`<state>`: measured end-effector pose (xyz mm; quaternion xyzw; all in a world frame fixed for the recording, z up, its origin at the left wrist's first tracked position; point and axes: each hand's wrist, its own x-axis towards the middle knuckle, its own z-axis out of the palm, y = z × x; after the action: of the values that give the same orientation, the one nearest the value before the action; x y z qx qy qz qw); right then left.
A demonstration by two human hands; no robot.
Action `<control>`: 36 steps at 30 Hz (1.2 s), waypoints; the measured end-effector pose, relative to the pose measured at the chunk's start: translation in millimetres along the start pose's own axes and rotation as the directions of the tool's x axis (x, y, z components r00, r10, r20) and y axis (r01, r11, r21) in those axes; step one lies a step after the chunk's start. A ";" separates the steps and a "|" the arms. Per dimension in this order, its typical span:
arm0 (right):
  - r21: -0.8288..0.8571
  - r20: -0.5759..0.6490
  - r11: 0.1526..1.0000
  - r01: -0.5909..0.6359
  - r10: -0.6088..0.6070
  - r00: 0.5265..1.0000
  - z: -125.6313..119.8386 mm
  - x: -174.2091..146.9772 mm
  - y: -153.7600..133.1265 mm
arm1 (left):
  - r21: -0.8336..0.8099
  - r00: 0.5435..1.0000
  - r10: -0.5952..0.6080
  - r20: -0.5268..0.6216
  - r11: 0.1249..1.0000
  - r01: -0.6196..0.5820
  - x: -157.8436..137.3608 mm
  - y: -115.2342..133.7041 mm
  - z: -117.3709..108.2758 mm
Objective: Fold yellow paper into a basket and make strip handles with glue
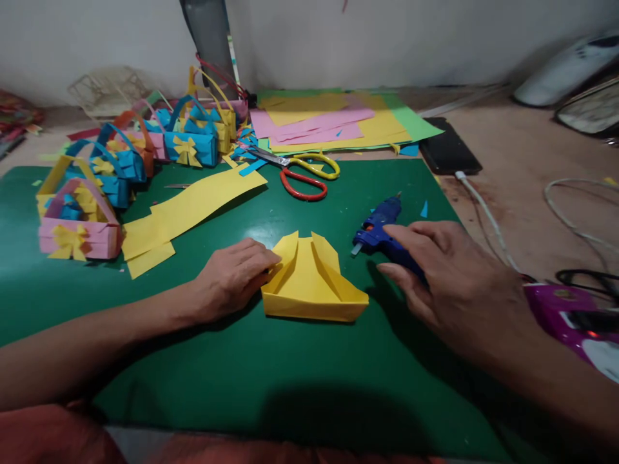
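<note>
A partly folded yellow paper box [309,277] sits on the green board, its front wall upright and its side flaps leaning inward. My left hand [236,277] has its fingers curled and closed on the box's left side; the fingertips are partly hidden. To the right of the box, a blue glue gun [382,229] lies with its nozzle pointing away and a clear glue stick end showing. Over its handle is my right hand [445,277], thumb and forefinger spread apart, not closed around it.
Scissors [309,177] with red and yellow handles lie behind the box. Yellow strips [193,209] are at left, near several small paper baskets [80,235]. Coloured sheets [333,122] are stacked at the back. A phone [449,148] with a cable and a purple power strip [563,316] are at right.
</note>
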<state>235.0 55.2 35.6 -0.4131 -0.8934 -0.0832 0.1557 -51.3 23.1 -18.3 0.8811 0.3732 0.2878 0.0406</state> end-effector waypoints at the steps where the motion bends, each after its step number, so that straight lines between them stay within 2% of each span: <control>1: -0.104 0.057 0.994 -0.025 0.031 0.998 1.2 2.3 4.7 | 0.025 1.000 -0.003 -0.006 1.000 0.003 0.9 0.3 0.4; 5: -0.309 0.286 0.950 -0.051 0.144 0.947 5.8 10.9 10.7 | 0.095 0.995 0.097 -0.025 0.991 -0.094 7.4 0.1 -0.1; 9: -0.395 0.342 0.909 -0.130 0.277 0.898 2.2 17.5 5.6 | 0.148 0.980 0.198 -0.018 0.970 -0.193 11.3 -2.7 -1.5; 12: -0.390 0.370 0.901 -0.190 0.342 0.864 0.4 16.6 7.1 | 0.171 0.973 0.230 -0.017 0.960 -0.224 11.6 -4.1 -2.7; 15: -0.291 0.390 0.926 -0.243 0.346 0.853 1.4 12.6 14.0 | 0.205 0.959 0.285 0.009 0.938 -0.281 12.0 -3.8 -5.0; 18: -0.152 0.353 0.946 -0.285 0.321 0.879 -2.5 12.0 20.2 | 0.237 0.944 0.330 0.009 0.916 -0.323 12.9 -3.1 -6.9; 21: 0.024 0.252 0.938 -0.346 0.329 0.910 -16.4 17.6 21.6 | 0.231 0.944 0.330 -0.008 0.919 -0.319 13.5 -3.2 -6.8; 24: 0.212 0.113 0.910 -0.357 0.340 0.934 -33.7 25.4 18.8 | 0.237 0.949 0.315 -0.011 0.923 -0.303 13.7 -3.2 -5.4; 26: 0.296 0.138 0.877 -0.380 0.354 0.925 -41.6 29.3 15.9 | 0.248 0.951 0.308 -0.012 0.923 -0.295 14.1 -2.3 -4.4; 29: 0.394 0.243 0.822 -0.410 0.337 0.910 -45.8 31.6 11.1 | 0.280 0.954 0.299 -0.009 0.917 -0.285 15.4 0.9 -3.3; 36: 0.574 0.349 0.755 -0.317 0.125 0.929 -52.0 31.7 5.7 | 0.330 0.959 0.279 -0.054 0.911 -0.246 12.0 8.3 -1.4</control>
<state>230.9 67.1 95.4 -0.4499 -0.8274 0.2960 0.1595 -40.1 25.0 -9.0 0.9025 0.2945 0.2702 -0.1605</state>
